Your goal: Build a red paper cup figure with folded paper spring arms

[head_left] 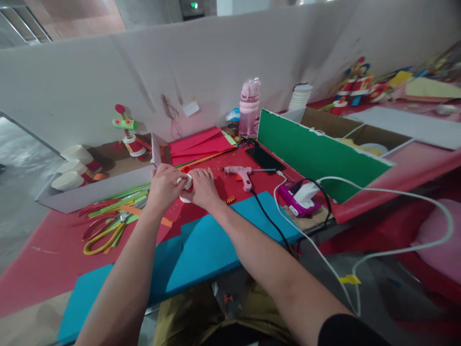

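Note:
Both hands meet over the red table, around a small white-and-red paper cup (pixel 186 198) that their fingers mostly cover. My left hand (pixel 166 183) curls its fingers on the cup's left side. From the other side, my right hand (pixel 203 188) closes on the same cup, thumb toward the left fingers. Right of the hands lies a pink glue gun (pixel 243 175) with its nozzle pointing left. Blue sheets (pixel 212 240) lie beneath the forearms at the front edge. Scissors with red and yellow handles (pixel 108 234) rest to the left, among coloured paper strips (pixel 126 202).
A white box (pixel 104 197) at left holds paper cups and a cup figure (pixel 134 144). Red paper (pixel 198 144), a pink bottle (pixel 249 108) and a phone (pixel 264 157) stand or lie behind. At right are a green-sided box (pixel 317 154), a purple power strip (pixel 298 199) and loose cables.

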A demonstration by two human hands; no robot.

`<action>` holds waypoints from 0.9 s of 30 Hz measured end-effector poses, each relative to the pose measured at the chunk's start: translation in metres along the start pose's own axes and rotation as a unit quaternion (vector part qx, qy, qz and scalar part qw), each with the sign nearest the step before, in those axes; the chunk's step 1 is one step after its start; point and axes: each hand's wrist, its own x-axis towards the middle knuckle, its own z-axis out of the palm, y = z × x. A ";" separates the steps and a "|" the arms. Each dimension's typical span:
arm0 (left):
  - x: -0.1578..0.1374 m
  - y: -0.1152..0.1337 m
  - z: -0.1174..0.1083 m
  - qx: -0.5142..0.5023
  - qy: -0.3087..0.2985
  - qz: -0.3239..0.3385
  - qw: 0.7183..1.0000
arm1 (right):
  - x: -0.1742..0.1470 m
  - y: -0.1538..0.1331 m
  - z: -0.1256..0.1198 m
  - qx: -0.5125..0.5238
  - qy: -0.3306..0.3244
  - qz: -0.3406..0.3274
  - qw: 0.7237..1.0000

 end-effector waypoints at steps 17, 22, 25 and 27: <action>0.004 -0.004 -0.004 -0.023 -0.021 -0.008 0.999 | -0.001 0.001 0.001 0.005 0.007 -0.003 1.000; 0.005 -0.002 -0.009 -0.008 -0.050 -0.010 0.999 | -0.001 0.002 0.002 0.006 0.009 -0.011 1.000; 0.005 -0.001 -0.010 0.000 -0.061 -0.016 0.998 | -0.001 0.003 0.001 0.011 0.013 -0.016 1.000; 0.005 -0.001 -0.010 -0.001 -0.058 -0.019 0.998 | 0.000 0.002 0.000 0.013 0.008 -0.015 1.000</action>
